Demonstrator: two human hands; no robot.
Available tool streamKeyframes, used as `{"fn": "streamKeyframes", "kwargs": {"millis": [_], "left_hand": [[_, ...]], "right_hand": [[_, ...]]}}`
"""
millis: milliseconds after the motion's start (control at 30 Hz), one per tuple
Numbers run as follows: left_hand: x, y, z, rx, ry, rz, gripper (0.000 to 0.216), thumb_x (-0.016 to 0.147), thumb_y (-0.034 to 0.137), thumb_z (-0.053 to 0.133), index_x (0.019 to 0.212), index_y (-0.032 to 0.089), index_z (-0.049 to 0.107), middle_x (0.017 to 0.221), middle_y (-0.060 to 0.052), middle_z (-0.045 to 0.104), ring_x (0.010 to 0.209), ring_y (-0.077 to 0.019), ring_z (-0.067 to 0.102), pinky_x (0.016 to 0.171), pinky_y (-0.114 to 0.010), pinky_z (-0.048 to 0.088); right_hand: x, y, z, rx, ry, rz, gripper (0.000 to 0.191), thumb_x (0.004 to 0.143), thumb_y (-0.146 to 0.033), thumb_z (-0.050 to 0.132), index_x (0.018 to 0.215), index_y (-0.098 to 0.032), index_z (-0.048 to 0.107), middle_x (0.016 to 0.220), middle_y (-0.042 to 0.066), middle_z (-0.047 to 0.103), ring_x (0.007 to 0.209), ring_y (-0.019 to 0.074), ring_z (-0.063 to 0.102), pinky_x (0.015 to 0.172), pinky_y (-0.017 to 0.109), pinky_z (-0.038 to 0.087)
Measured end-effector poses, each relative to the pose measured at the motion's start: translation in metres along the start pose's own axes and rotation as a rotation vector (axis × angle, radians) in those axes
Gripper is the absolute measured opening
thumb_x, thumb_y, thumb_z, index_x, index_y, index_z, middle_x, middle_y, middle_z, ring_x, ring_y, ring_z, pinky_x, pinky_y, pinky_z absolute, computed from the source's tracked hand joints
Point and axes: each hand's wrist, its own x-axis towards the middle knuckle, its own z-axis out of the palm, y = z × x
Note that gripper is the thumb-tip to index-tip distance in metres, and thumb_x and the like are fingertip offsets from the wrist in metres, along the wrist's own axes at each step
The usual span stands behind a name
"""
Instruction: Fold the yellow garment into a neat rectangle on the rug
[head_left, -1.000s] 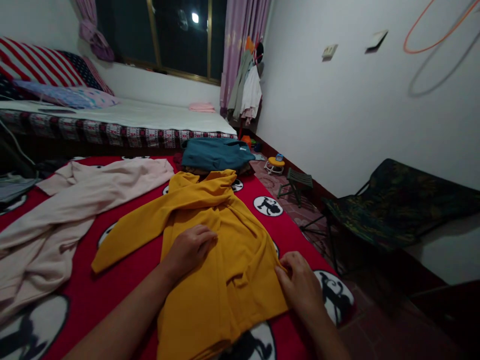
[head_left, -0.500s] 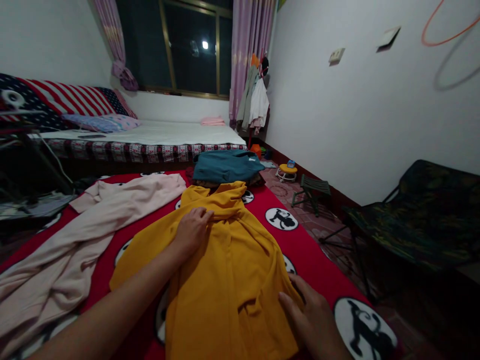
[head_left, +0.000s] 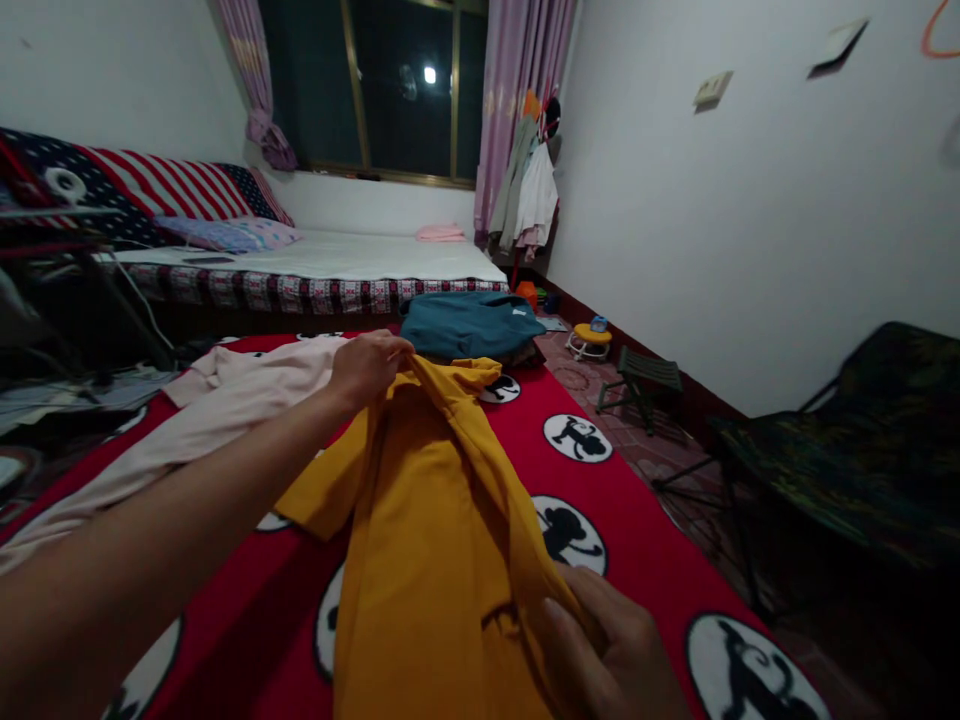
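Note:
A mustard-yellow long-sleeved garment lies lengthwise before me on a red blanket printed with monkey figures. My left hand pinches its upper part near the collar and holds that cloth raised off the blanket. Lower on the right, my right hand grips the garment's side edge between thumb and fingers. One yellow sleeve hangs out to the left, under my left forearm. Just beyond the collar sits a stack of folded clothes with a teal one on top. A pale pink garment is spread at the left, partly behind my arm.
A bed with a white sheet stands below the window. To the right are a camouflage folding chair, a small folding stool and a yellow round stool. Clothes hang on a rack in the corner.
My left hand has moved up and away, lifting the collar area. My right hand has closed on the side edge and drawn it inward, narrowing the garment. The view has shifted slightly.

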Motion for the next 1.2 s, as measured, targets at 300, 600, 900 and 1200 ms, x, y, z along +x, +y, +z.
{"fn": "streamKeyframes", "kwargs": {"millis": [300, 600, 900, 1200], "left_hand": [[-0.037, -0.037, 0.007, 0.061, 0.022, -0.017, 0.024, 0.083, 0.011, 0.052, 0.091, 0.017, 0.073, 0.105, -0.009, 0.063, 0.097, -0.0256, 0.056, 0.08, -0.034, 0.045], [-0.118, 0.087, 0.003, -0.489, -0.23, 0.43, 0.022, 0.088, 0.035, 0.056, 0.102, 0.026, 0.071, 0.124, -0.007, 0.058, 0.118, -0.0238, 0.051, 0.105, -0.041, 0.036], [-0.16, 0.086, 0.035, -0.707, -0.247, 0.162, 0.011, 0.082, 0.02, 0.059, 0.082, 0.02, 0.07, 0.106, -0.007, 0.063, 0.1, -0.0194, 0.059, 0.089, -0.031, 0.046], [-0.134, 0.08, 0.045, -0.444, -0.248, 0.051, 0.03, 0.084, 0.029, 0.056, 0.112, 0.023, 0.065, 0.127, -0.008, 0.055, 0.114, -0.0236, 0.053, 0.097, -0.036, 0.045]], "right_hand": [[-0.002, -0.022, 0.015, 0.017, -0.29, -0.251, 0.021, 0.084, -0.028, 0.058, 0.101, -0.018, 0.065, 0.078, 0.003, 0.066, 0.068, 0.0156, 0.063, 0.058, 0.022, 0.047], [-0.018, -0.019, 0.002, -0.104, -0.407, -0.199, 0.014, 0.081, -0.024, 0.062, 0.094, -0.021, 0.067, 0.095, 0.005, 0.064, 0.087, 0.0188, 0.059, 0.073, 0.026, 0.046], [-0.009, -0.007, -0.016, -0.004, -0.289, -0.054, 0.02, 0.088, -0.013, 0.045, 0.092, -0.02, 0.064, 0.091, 0.006, 0.062, 0.084, 0.0157, 0.06, 0.074, 0.024, 0.046], [-0.025, 0.011, -0.024, 0.111, -0.334, 0.021, 0.032, 0.079, -0.008, 0.053, 0.107, -0.023, 0.061, 0.107, 0.006, 0.061, 0.101, 0.0181, 0.058, 0.087, 0.028, 0.046]]}}
